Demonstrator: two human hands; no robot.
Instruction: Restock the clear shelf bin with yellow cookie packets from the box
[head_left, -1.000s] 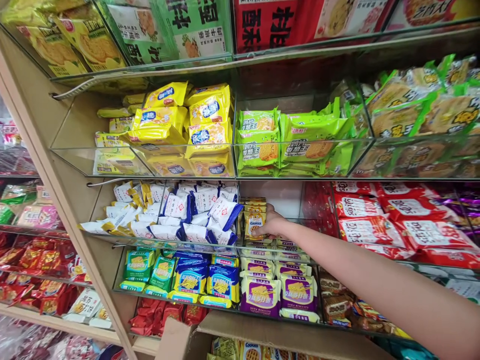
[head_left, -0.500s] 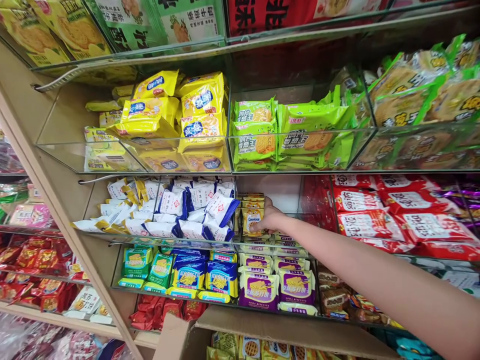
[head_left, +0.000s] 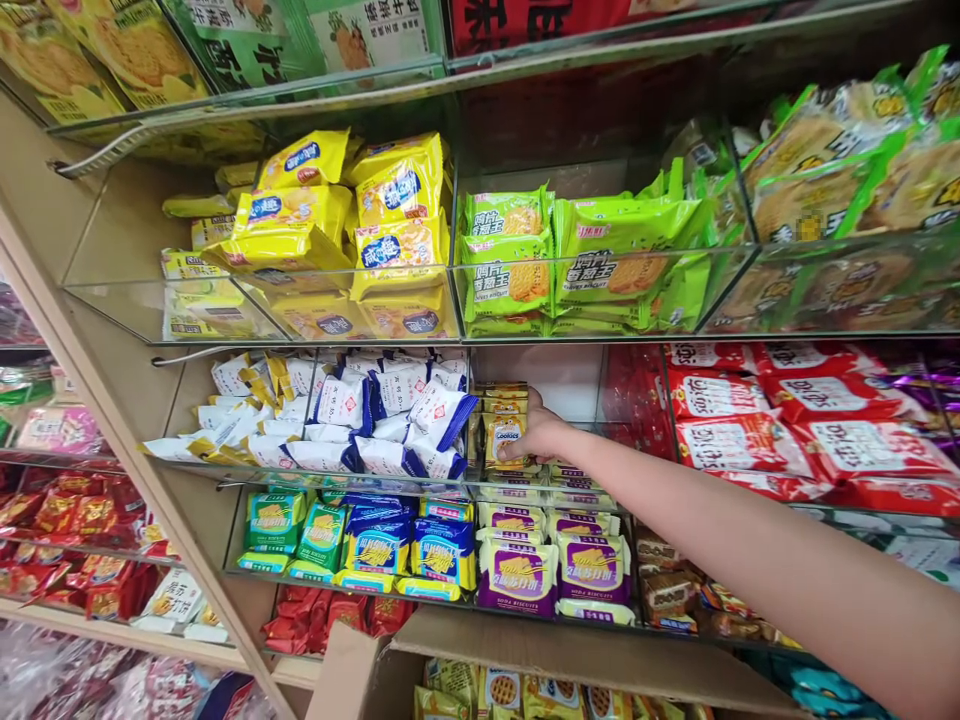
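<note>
From the right, my right hand (head_left: 541, 430) reaches into a middle shelf compartment. Its thumb and fingers close on a small yellow-gold cookie packet (head_left: 506, 437) at the compartment's left side, with similar packets stacked behind it. White-and-blue packets (head_left: 343, 402) lie in the compartment to the left, past a clear divider. Below the hand stand purple-and-cream soda biscuit packs (head_left: 517, 575). My left hand is out of view.
An open cardboard box (head_left: 570, 655) with yellow cookie packets stands at the bottom. Clear glass shelf fronts cross the view. Yellow packs (head_left: 296, 235) and green packs (head_left: 517, 270) fill the shelf above; red packs (head_left: 742, 445) lie to the right.
The view has shifted slightly. My right hand stays at the cookie packets with almost no visible movement.
</note>
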